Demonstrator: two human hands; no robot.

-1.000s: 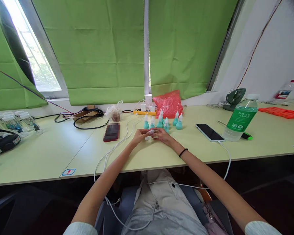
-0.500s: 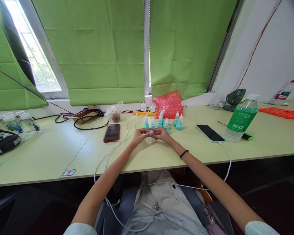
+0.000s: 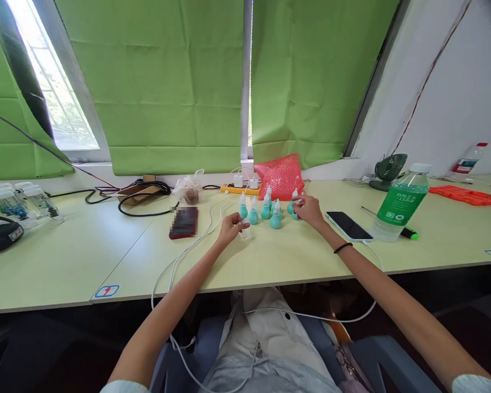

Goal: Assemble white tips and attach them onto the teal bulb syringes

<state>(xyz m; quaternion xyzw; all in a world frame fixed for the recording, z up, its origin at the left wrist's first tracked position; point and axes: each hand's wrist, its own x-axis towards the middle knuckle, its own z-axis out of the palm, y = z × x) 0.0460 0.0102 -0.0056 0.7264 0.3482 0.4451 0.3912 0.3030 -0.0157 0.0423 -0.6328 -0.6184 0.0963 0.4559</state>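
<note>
"What are you noticing along the near edge of the counter [image 3: 245, 270]?"

"Both forearms are reaching in over it, and they're spreading apart. Half a second ago the two hands were meeting over the middle; now only one is staying there."

"Which one?"

"The left hand [image 3: 231, 228]. It's keeping its place, its back facing up, its fingers bending in. They're pinching narrow on a small clear piece [image 3: 244, 232], which is sitting low over the counter, just in front of the teal bottles."

"And the right hand [image 3: 308, 210]?"

"It's been travelling off to the right. Its forearm, wearing a black band [image 3: 342, 248] at the wrist, is slanting inward, and the fingers are curling down at the rightmost teal bottles [image 3: 289, 208]. They're drawing in narrow, but they're hiding the contact, so I can't tell whether they're gripping one."

"The other teal bottles [image 3: 265, 211]?"

"They're standing upright in a cluster between the hands, white tips pointing up."

"And beyond?"

"An orange power strip [image 3: 251, 191] is lying behind them, and a red bag [image 3: 280, 177] is slumping just beside it, below the green blinds [image 3: 311, 82]."
</note>
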